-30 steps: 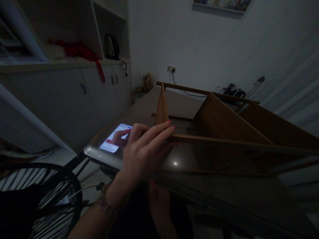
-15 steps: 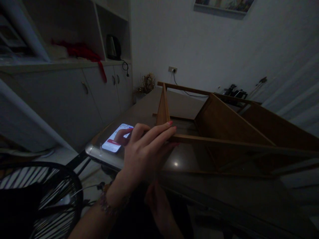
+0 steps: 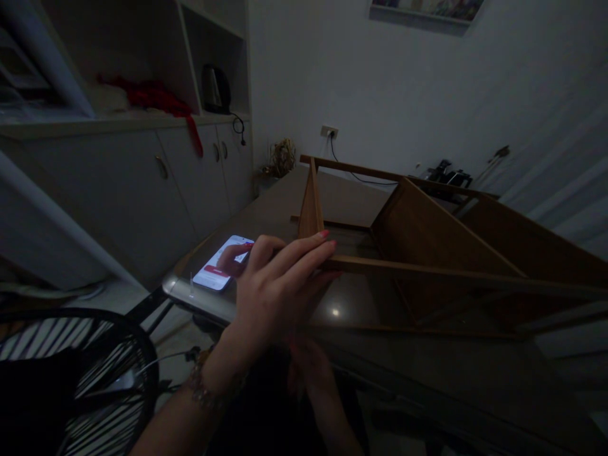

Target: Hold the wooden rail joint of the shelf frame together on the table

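Note:
A wooden shelf unit (image 3: 441,228) lies on its side on the table (image 3: 266,215). My left hand (image 3: 280,285), with a beaded bracelet at the wrist, is wrapped round the near left end of its frame. The thumb reaches out over a lit phone (image 3: 221,266) lying flat beside the hand. Lower down, in front of the table's edge, my right hand (image 3: 313,373) is in deep shadow with its fingers drawn together. Whatever it may hold is too dark to make out.
A black chair with thin slats (image 3: 137,354) stands at the lower left. White cabinets (image 3: 123,183) line the left wall, with a kettle (image 3: 216,88) and red cloth (image 3: 156,98) on them. A cord (image 3: 351,171) runs from the wall outlet behind the shelf unit.
My right hand has shifted slightly to the right below the table's edge. My left hand keeps its grip, and the shelf unit and phone look unmoved.

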A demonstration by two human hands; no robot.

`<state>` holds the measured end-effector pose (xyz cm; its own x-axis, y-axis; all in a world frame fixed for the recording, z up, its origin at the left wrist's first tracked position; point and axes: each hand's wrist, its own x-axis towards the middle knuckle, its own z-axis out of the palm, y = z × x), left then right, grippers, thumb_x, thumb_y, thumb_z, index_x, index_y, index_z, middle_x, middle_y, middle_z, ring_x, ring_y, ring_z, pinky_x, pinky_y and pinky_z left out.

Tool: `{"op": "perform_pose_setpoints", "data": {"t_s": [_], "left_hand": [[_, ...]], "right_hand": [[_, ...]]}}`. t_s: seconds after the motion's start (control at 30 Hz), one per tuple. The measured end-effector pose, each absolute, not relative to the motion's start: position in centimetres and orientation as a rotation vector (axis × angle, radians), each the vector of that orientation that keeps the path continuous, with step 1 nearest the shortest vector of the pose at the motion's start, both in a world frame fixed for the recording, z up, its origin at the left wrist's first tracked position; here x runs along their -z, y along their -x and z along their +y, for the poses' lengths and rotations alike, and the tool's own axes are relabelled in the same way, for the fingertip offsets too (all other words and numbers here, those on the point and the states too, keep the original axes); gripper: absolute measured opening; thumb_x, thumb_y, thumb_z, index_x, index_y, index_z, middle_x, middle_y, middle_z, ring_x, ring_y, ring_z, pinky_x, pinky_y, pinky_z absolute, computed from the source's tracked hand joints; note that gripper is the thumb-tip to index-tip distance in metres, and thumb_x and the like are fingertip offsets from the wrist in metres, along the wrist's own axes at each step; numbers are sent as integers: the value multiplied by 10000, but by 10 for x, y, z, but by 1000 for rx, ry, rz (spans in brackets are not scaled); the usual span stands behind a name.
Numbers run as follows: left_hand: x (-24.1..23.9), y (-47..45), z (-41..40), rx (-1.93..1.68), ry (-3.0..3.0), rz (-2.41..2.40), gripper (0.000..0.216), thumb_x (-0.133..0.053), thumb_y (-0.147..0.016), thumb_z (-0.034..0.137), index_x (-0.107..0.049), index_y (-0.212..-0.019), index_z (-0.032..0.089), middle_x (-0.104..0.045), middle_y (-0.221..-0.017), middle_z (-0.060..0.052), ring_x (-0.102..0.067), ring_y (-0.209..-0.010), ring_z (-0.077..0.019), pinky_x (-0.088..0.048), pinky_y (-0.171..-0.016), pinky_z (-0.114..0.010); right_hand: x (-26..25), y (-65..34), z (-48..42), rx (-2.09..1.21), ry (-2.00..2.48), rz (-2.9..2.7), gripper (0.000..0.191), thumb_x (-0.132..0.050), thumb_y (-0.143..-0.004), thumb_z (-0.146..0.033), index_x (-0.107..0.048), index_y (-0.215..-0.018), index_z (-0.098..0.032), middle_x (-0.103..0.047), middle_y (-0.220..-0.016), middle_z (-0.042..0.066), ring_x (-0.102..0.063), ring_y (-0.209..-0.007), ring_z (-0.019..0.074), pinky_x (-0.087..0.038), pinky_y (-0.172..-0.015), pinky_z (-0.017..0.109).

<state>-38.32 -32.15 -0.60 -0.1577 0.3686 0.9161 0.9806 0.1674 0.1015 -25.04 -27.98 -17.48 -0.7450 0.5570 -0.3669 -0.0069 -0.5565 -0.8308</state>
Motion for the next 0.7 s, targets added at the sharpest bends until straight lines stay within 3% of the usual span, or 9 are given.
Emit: {"op": "perform_pose_setpoints", "data": {"t_s": [0.13,0.27,0.47,0.7], "left_hand": [[6,383,-322,984,1314,-1679,314,-717,-887,379,-675,-1191,309,-748,-1196,31,-580,-818,-193,-408,-794,-377],[6,383,-322,971,1311,-1672,312,-714,-889,384,-673,-1186,300,-751,-1185,34,-567,-814,-193,-411,-795,-370],[5,383,-322,976,1323,-1658,295,-701,-901,376,-675,-1180,285,-753,-1184,17,-573,-814,-189,-412,-790,-362],[3,382,-322,979,1313,-1647,291,-718,-888,365,-683,-1166,288,-763,-1153,27,-553,-809,-194,-419,-765,-360]], "right_hand": [[167,248,-282,-2392,879,-1143,556,-858,-622,-623,-751,-840,-123,-622,-554,-2,-571,-533,110,-449,-551,212],[167,245,-285,-2496,902,-963,488,-887,-631,-545,-751,-871,-142,-684,-683,23,-622,-631,126,-491,-630,236],[182,244,-280,-2662,936,-675,355,-918,-662,-357,-723,-886,-163,-730,-825,28,-669,-713,118,-512,-641,207],[189,247,-276,-2819,894,-396,161,-825,-799,-173,-710,-911,-163,-687,-720,-41,-614,-601,32,-491,-582,107]]}}
